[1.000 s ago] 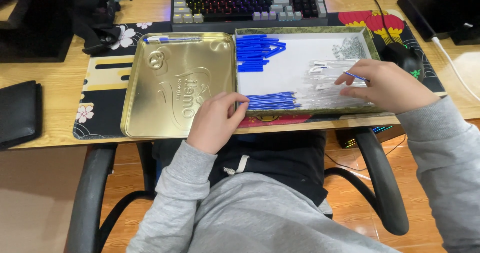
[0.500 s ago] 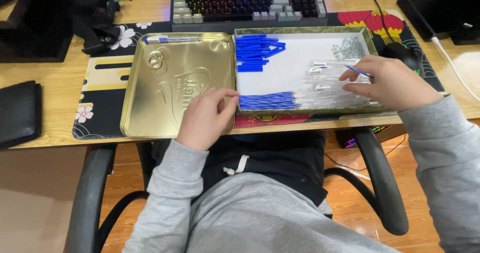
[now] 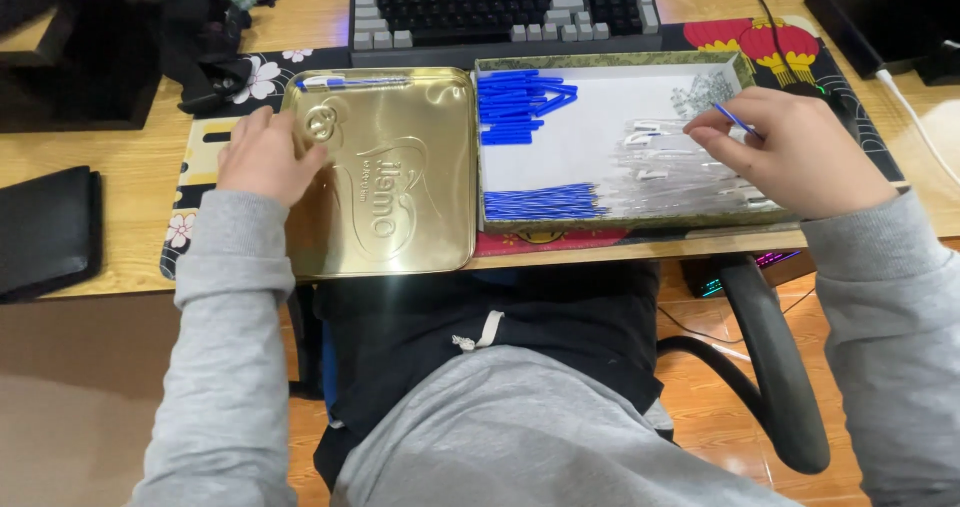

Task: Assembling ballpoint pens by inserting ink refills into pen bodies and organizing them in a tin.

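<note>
A single head-worn view looks steeply down from above the seated person, facing forward toward 12 o'clock. It sits close over the lap, taking in the near edge of the table (image 3: 120,182), with the keyboard (image 3: 500,7) at the frame's top and the chair below.

- A gold rectangular metal tin lid (image 3: 385,172) with rounded corners lies flat on the tabletop (image 3: 130,182), embossed with a round emblem and raised lettering; the left hand (image 3: 262,155) rests on its left edge.
- Just beside it on the right, touching, sits a shallow rectangular tin tray (image 3: 610,63) with a white floor and patterned greenish rim.
</note>
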